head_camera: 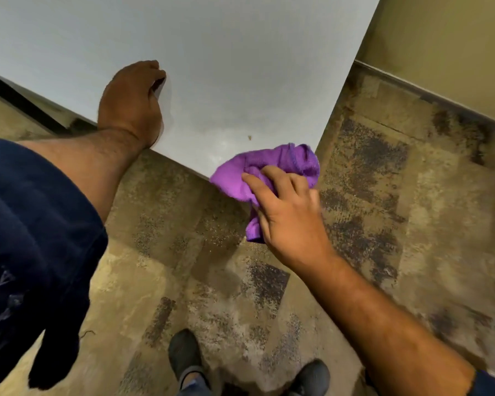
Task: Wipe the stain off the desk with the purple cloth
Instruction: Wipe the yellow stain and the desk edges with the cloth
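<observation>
A pale grey desk fills the upper part of the view, its near corner pointing toward me. A small brown stain marks the desktop just inside that corner. The purple cloth is bunched at the corner, partly on the desk and partly hanging past its edge. My right hand grips the cloth from below, fingers spread over it. My left hand rests on the desk near its front edge, fingers curled under, with nothing visible in it.
A mottled brown and dark carpet covers the floor. A beige wall with a dark baseboard runs at the right. My two dark shoes stand at the bottom. A dark blue shirt fills the left.
</observation>
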Tool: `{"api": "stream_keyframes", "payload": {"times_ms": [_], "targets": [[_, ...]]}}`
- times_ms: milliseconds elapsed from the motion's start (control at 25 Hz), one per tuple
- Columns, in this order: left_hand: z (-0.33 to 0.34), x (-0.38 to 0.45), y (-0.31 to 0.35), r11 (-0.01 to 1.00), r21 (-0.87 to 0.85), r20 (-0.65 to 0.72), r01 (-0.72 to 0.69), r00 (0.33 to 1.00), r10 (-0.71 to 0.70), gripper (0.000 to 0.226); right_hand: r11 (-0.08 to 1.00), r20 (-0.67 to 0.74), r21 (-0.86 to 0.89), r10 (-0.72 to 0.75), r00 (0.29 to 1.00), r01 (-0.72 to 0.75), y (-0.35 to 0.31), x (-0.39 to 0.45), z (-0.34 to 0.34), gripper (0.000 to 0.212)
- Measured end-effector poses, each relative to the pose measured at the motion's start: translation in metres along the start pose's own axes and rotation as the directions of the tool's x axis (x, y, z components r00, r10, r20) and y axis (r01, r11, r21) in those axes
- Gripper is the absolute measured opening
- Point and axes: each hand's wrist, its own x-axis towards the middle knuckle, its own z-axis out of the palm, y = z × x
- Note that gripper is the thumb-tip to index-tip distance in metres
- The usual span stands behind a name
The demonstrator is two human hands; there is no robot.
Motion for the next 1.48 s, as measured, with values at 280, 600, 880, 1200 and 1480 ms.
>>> {"api": "stream_keyframes", "payload": {"times_ms": [280, 600, 880, 1200, 1480], "targets": [[0.010, -0.011, 0.053, 0.952, 0.306, 0.131, 0.030, 0.989, -0.074, 0.061, 0.999, 0.130, -0.005, 0.049, 0.990, -0.049, 0.011, 0.009, -0.006, 0.058], [0.019, -0.017, 0.064, 0.956, 0.282, 0.105, 0.076, 0.988, -0.109, 0.058, 0.995, 0.134, -0.008, 0.100, 0.986, -0.100, -0.002, 0.124, -0.002, 0.057], [0.023, -0.016, 0.064, 0.972, 0.226, 0.086, 0.068, 0.992, -0.089, 0.053, 0.988, 0.044, 0.059, -0.146, 0.988, 0.144, -0.008, 0.027, 0.006, 0.054], [0.026, -0.013, 0.062, 0.956, 0.294, 0.121, -0.018, 0.992, -0.018, 0.056, 0.933, -0.119, 0.348, -0.048, 0.992, 0.087, 0.028, -0.038, 0.002, 0.043], [0.024, -0.011, 0.060, 0.948, 0.294, 0.247, -0.118, 0.968, 0.043, 0.057, -0.224, 0.032, 0.933, 0.830, 0.557, 0.281, 0.072, -0.104, 0.029, 0.035]]}}
